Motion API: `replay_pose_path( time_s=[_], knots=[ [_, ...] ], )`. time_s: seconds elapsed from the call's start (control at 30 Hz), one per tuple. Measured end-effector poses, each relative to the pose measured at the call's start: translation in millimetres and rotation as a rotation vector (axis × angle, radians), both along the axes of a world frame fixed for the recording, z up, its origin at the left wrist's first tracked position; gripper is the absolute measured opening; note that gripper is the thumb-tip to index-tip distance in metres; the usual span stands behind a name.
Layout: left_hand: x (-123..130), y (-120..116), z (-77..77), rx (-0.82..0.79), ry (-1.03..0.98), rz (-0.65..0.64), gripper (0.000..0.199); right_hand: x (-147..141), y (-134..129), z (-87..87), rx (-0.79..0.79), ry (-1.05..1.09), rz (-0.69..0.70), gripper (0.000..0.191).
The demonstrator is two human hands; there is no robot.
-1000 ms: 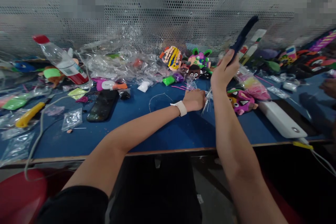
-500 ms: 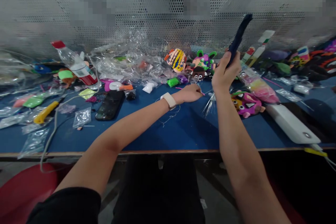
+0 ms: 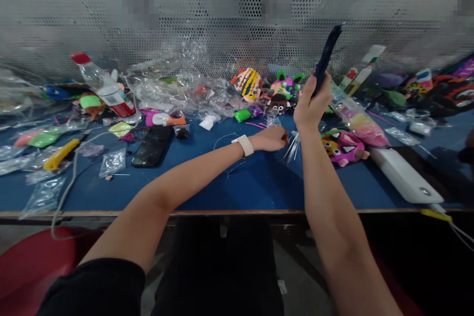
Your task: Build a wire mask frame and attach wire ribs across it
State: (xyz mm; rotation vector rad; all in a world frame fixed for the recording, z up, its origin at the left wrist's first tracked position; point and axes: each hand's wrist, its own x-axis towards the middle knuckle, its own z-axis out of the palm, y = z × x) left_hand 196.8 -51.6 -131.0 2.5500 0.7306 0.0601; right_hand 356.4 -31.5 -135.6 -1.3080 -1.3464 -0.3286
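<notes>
My right hand is wrapped round a long dark blue bundle, raised above the table and tilted to the right at its top. Thin silvery strands spread out below that hand; whether they belong to the bundle I cannot tell. My left hand, with a pale band on its wrist, is low over the blue table, its fingers curled beside the strands. What those fingers hold, if anything, is hidden. Thin pink-purple strips lie just beyond it. A loose pale thread lies around the left wrist.
Along the back lie clear plastic bags, a striped clay figure and other figures. To the left are a bottle, a black phone and a yellow-handled cutter. A pink-purple figure and white power bank are to the right.
My right hand and the dark blue bundle have shifted slightly left and down. My left hand has turned a little; the pink strip at its fingertips no longer shows, and pink-purple strips show behind it.
</notes>
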Motion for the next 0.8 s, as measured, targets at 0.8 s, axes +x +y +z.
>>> replay_pose_path(
  time_s=[0.8],
  knots=[
    [-192.6, 13.4, 3.6, 0.353, -1.008, 0.508, 0.037, -88.8, -35.4, 7.6, -0.371, -0.343, 0.482, 0.068]
  ],
)
